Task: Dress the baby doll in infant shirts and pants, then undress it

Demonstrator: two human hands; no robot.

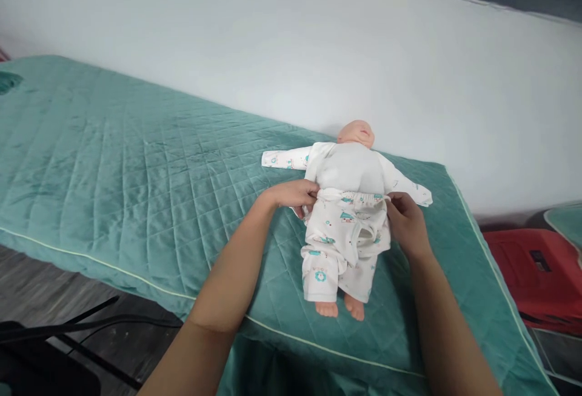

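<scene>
A baby doll lies on its back, its head toward the wall and its bare feet toward me. It wears a white long-sleeved top with both sleeves spread outward. White baby pants with small teal prints cover its legs and reach the waist. My left hand pinches the pants' waistband at the doll's side, its fingertips partly hidden by cloth. On the opposite side, my right hand grips the waistband edge between thumb and fingers. An opening with a loose flap shows at the front of the pants.
A teal quilted cover spreads over the bed beneath the doll. Behind it stands a white wall. A red plastic stool or case is at the right, beyond the bed's edge. Black chair parts and a cable are at lower left.
</scene>
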